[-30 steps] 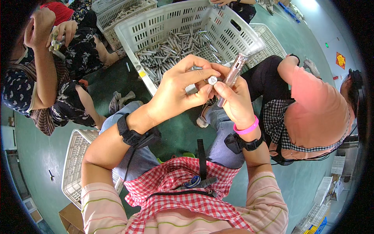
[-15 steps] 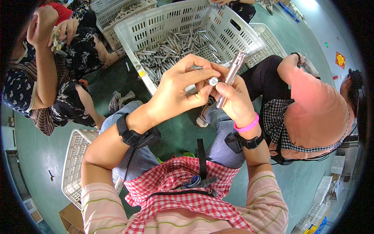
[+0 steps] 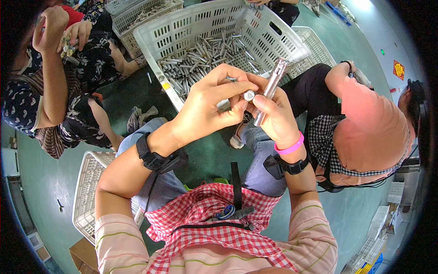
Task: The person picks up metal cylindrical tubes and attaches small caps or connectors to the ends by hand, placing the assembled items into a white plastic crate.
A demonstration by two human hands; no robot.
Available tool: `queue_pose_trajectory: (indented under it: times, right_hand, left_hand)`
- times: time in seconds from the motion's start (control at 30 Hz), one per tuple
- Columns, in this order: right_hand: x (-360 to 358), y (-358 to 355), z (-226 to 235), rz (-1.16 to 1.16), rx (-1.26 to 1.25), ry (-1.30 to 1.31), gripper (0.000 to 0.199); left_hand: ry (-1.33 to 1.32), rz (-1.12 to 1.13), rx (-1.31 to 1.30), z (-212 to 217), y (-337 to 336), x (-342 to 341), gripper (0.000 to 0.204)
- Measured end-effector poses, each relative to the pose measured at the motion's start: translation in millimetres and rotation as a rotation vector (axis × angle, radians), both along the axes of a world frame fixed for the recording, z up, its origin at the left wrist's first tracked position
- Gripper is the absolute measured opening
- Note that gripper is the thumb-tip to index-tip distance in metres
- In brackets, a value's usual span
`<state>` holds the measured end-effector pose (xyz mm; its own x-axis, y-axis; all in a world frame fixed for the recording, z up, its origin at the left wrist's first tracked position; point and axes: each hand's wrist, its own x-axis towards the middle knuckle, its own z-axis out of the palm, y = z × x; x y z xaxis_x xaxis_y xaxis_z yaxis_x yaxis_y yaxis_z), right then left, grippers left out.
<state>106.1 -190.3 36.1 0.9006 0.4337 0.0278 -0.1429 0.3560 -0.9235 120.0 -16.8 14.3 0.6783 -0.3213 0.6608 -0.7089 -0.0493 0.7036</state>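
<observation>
Above the near edge of a large white plastic crate (image 3: 171, 93), both my hands are raised close together. My left hand (image 3: 210, 98) is closed, its thumb and fingers pinching a short silver metal rod (image 3: 248, 95) whose faceted end faces me. Most of that rod is hidden behind the fingers. My right hand (image 3: 279, 119) is wrapped around a shiny metal tube (image 3: 272, 86), thumb pressed on its lower part. The tube stands tilted, with a wider, notched upper end. Rod and tube are side by side; whether they touch I cannot tell.
Many loose metal rods (image 3: 200, 57) lie in the crate. Another white crate (image 3: 86, 196) stands by my left side, with a cardboard box (image 3: 82, 255) near it. Co-workers sit close on the left and right; a hand (image 3: 258, 2) shows at the crate's far side.
My hands and the two metal pieces stay almost where they were, with only a very slight shift of the rod and tube. At the left, a co-worker's hands have moved slightly.
</observation>
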Motion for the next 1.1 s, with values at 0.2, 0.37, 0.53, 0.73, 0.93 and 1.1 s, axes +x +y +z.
queue_pose_trajectory:
  times: [0.2, 0.37, 0.53, 0.73, 0.93, 1.1]
  right_hand:
    - [0.7, -2.0, 0.0, -0.001, -0.006, -0.005, 0.051]
    - [1.8, -0.4, -0.1, -0.003, -0.001, -0.03, 0.049]
    - [2.0, -0.3, -2.0, -0.055, 0.003, -0.02, 0.044]
    - [0.2, 2.5, -2.8, -0.105, -0.01, -0.028, 0.041]
    - [0.8, 4.8, -2.2, -0.153, -0.023, -0.041, 0.04]
    - [2.8, 2.6, -1.7, -0.116, -0.023, -0.086, 0.034]
  left_hand:
    - [-0.015, 0.015, 0.013, 0.9, -0.3, 0.0, 0.028]
    - [-0.024, -0.005, -0.001, -0.2, 0.0, 1.4, 0.029]
    - [-0.015, -0.042, 0.033, 4.2, -0.4, -0.9, 0.032]
    - [-0.059, 0.008, 0.052, 1.3, -6.0, -0.6, 0.043]
    - [-0.113, 0.035, 0.143, 2.6, -3.6, 2.6, 0.047]
    - [-0.123, 0.055, 0.135, 3.1, -4.7, 1.3, 0.053]
